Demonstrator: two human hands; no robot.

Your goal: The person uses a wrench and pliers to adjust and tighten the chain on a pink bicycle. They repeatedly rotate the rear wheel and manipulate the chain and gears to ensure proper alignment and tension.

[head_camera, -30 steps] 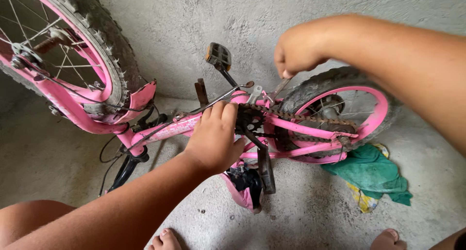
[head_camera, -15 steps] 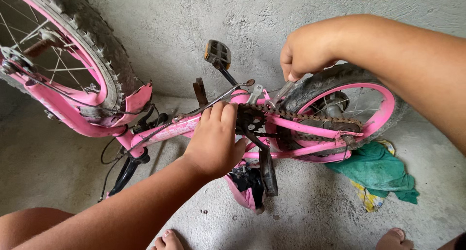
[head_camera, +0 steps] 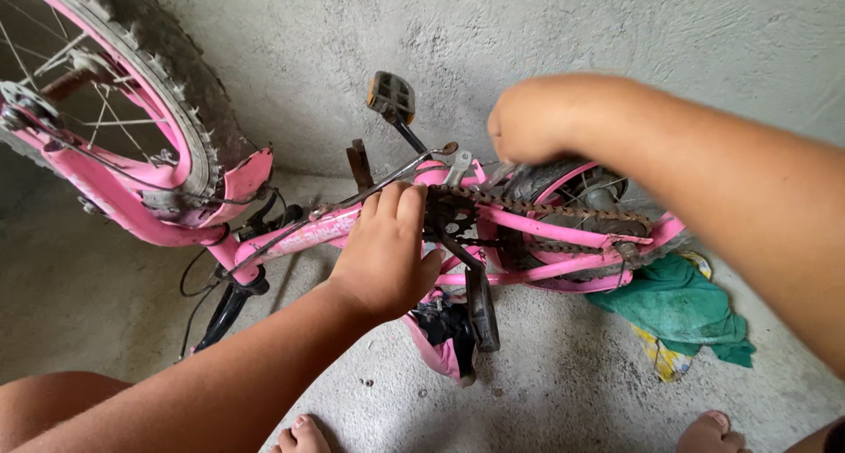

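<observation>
head view: left hand (head_camera: 387,255) grips pink frame (head_camera: 299,235).

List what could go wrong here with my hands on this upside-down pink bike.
1. The left hand grips the frame right beside the chainring and rusty chain; if the cranks turn, fingers could get pinched.
2. The right hand sits close to the rear tyre; a spinning wheel might scrape it.
3. Bare toes lie just below the lower pedal and could be struck.

Soft even daylight, faint shadows, wide-angle edge stretch, slight blur.
</observation>
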